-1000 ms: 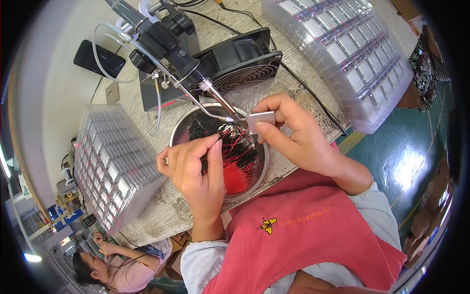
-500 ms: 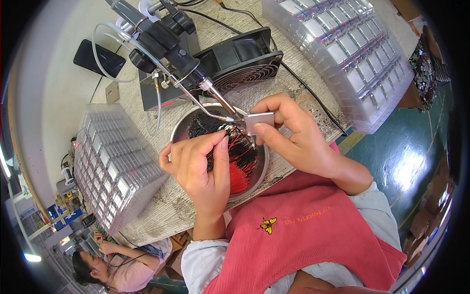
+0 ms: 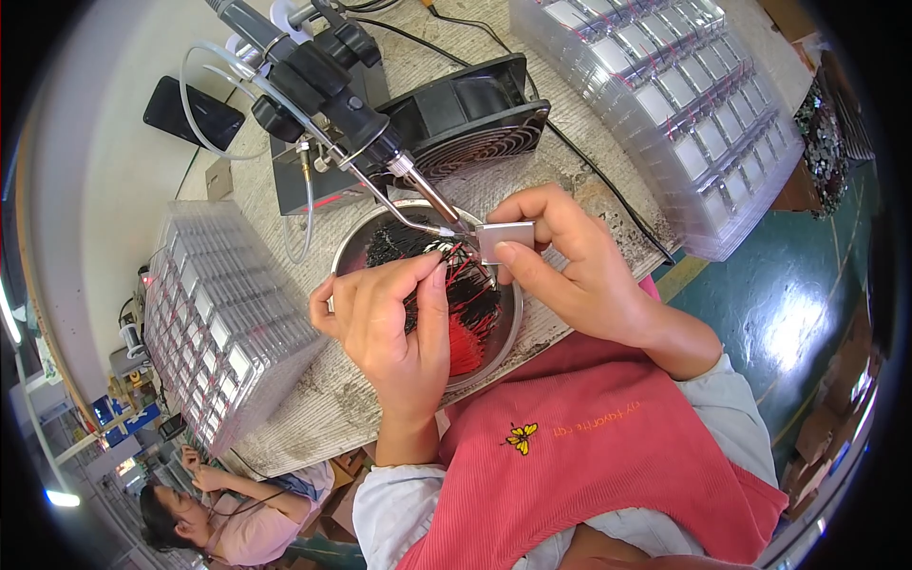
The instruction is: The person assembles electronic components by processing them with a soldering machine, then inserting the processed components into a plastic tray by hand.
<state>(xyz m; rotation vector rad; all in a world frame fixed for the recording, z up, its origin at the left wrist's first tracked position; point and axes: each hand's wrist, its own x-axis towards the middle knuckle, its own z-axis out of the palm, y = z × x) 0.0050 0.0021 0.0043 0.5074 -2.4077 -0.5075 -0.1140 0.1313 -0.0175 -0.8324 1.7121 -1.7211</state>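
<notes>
Stacked trays (image 3: pixel 223 342) are clear plastic. Left hand (image 3: pixel 385 318): thumb and forefinger nearly meet over thin wires (image 3: pixel 464 348) in a round metal bowl (image 3: pixel 511 331); whether they grip one cannot be told. Beside the soldering iron (image 3: pixel 430 187), a flat, rectangular silver block (image 3: pixel 511 235) is pinched in the right hand (image 3: pixel 581 271).

The right hand (image 3: pixel 575 266) grips a flat silver block (image 3: pixel 507 245) between thumb and fingers, near the tip of the soldering iron (image 3: pixel 427 187). The left hand (image 3: pixel 391 318), thumb and forefinger close together, is positioned over a metal bowl (image 3: pixel 513 323) containing red and black wires (image 3: pixel 465 347). A black fan (image 3: pixel 484 142) stands behind the bowl.
</notes>
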